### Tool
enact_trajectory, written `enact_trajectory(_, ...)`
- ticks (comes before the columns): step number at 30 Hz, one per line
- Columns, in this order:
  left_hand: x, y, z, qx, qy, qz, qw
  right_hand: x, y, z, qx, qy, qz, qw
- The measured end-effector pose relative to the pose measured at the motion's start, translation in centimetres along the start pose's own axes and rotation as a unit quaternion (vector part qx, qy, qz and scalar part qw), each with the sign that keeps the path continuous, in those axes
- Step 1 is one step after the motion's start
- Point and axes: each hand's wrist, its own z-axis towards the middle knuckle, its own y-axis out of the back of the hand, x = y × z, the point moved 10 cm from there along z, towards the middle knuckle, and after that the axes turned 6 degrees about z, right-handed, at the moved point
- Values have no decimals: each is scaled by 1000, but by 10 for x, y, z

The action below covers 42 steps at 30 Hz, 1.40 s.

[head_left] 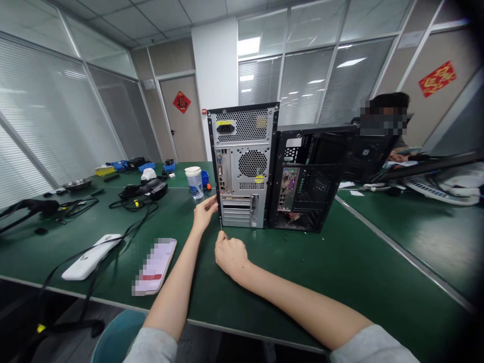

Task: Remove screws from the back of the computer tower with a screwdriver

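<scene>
A computer case [245, 166] stands upright in front of me, its silver rear panel facing me, with a power socket at the top and slot covers low down. My left hand [205, 213] rests its fingers, slightly apart, against the lower left edge of the case. Close to the bottom left corner, my right hand [231, 252] is closed around a thin screwdriver [221, 225]; its shaft points up at the corner and its handle is hidden in the fist. A second, black case [302, 179] with an open side stands just to the right.
On the green table [264, 292] lie a phone [159, 264], a white power bank [92, 257] and black cables on the left. A lidded cup [194, 182] stands behind my left hand. A person [385, 121] sits at the back right.
</scene>
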Motion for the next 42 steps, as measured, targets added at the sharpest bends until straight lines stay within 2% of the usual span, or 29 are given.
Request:
enact_trajectory(8, -5, -1, -2, -7, -1, 8, 1000, -21, -2, -5, 13, -40, 50, 998)
enact_trajectory(13, -2, 0, -2, -9, 2, 3, 1000, -35, -11, -4, 46, -89, 111, 989)
enact_trajectory(18, -4, 0, -2, -10, 0, 0, 1000, -43, -23, -2, 82, -131, 197, 968)
enact_trajectory(24, -5, -1, -2, -2, -2, 3, 1000, -43, -39, 3, 106, -157, 323, 927)
enact_trajectory(28, -4, 0, -2, -3, -6, 8, 1000, -40, -49, 5, 110, -175, 423, 882)
enact_trajectory(34, -6, -1, -3, -3, -6, 11, 1000, -29, -62, -5, 147, -226, 565, 780)
enact_trajectory(42, -6, -1, -3, -4, -5, 9, 1000, -18, -62, -15, 182, -268, 686, 651)
